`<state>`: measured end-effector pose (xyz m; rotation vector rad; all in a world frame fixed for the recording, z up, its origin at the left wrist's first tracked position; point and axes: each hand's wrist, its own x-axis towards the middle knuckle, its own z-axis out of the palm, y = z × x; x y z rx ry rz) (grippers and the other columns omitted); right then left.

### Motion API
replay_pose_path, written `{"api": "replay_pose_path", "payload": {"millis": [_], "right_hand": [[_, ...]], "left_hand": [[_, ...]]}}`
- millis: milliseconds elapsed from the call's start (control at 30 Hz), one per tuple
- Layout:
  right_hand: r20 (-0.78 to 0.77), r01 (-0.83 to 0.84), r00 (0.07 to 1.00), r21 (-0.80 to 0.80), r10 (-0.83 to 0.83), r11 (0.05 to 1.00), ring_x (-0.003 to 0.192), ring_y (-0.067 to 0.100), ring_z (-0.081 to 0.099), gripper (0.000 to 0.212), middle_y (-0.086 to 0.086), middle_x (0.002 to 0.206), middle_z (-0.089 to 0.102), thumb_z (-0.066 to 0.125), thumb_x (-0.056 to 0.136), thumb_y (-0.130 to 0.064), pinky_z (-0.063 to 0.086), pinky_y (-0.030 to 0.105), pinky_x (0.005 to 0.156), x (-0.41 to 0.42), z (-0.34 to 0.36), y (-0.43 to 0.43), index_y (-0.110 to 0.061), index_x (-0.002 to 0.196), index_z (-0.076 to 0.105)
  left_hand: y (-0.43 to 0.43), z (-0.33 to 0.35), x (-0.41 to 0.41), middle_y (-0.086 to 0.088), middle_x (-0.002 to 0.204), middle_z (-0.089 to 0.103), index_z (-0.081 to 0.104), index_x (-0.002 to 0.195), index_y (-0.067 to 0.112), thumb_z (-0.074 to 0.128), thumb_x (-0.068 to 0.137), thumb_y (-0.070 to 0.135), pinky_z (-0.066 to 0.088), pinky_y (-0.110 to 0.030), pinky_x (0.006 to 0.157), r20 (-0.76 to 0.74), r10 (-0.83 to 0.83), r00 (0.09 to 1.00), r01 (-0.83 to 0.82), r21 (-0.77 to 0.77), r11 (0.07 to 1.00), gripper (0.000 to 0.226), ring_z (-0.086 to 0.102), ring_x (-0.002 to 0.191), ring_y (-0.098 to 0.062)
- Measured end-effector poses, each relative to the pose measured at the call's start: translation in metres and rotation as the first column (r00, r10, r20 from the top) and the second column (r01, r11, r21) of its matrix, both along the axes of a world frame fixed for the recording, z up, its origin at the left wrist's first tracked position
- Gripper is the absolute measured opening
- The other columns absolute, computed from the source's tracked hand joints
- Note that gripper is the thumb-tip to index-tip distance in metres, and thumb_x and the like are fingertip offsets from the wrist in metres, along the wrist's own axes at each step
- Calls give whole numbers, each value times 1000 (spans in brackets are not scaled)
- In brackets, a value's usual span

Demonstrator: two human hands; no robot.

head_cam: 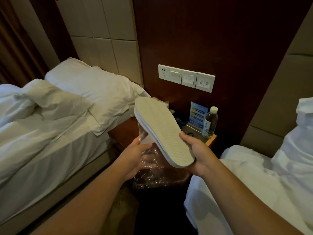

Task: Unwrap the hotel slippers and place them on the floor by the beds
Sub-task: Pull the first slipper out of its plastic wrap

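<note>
A pair of white hotel slippers (162,131) lies stacked sole-up in the air between the two beds, the textured beige sole facing me. My right hand (198,156) grips the heel end from below. A clear plastic wrapper (152,168) hangs crumpled under the slippers, off them except near the toe end. My left hand (135,158) pinches the wrapper's upper edge, with its fingers showing through the film.
A wooden nightstand (125,131) stands behind my hands, carrying a water bottle (210,122) and a blue card (198,116). An unmade bed with pillows (94,92) is at left, another white bed (264,180) at right. Dark floor (157,216) lies between them. A switch panel (186,78) is on the wall.
</note>
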<state>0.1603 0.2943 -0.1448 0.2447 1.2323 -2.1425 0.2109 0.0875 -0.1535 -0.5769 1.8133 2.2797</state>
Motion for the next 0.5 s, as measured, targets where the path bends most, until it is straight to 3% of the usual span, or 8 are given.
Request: {"api": "replay_pose_path", "payload": {"millis": [133,233,433,500], "right_hand": [[21,21,1000,-11,-21,1000,88,30,73,29,14,104,74,61,93,-29,59,38,61,-9,-20,6,-6,102,74],[29,100,994,53,-102,994,78,28,75,27,11,94,76,58,95,-29,57,35,55,-16,-35,10,-7,104,70],[70,175,978,228,-195,958,99,34,69,30,14,106,74,61,94,-28,51,51,91,-25,-87,21,-6,114,66],[7,197,978,326,-211,925,100,34,67,35,13,112,71,64,92,-27,52,52,91,-25,-99,18,-8,122,61]], "left_hand": [[6,-9,-5,-12,126,66,36,148,45,65,95,23,60,-43,67,62,-50,997,55,-89,995,64,75,92,-31],[0,-17,-7,-9,133,60,24,154,40,67,94,30,62,-44,65,134,15,991,4,-139,990,75,75,92,-28],[-21,-32,-8,-5,123,64,28,154,33,66,94,33,62,-43,64,187,138,973,-109,-156,982,71,72,99,-29],[-25,-36,-8,-5,122,65,30,153,34,66,94,33,62,-42,63,192,141,971,-112,-153,982,70,72,98,-28]]}}
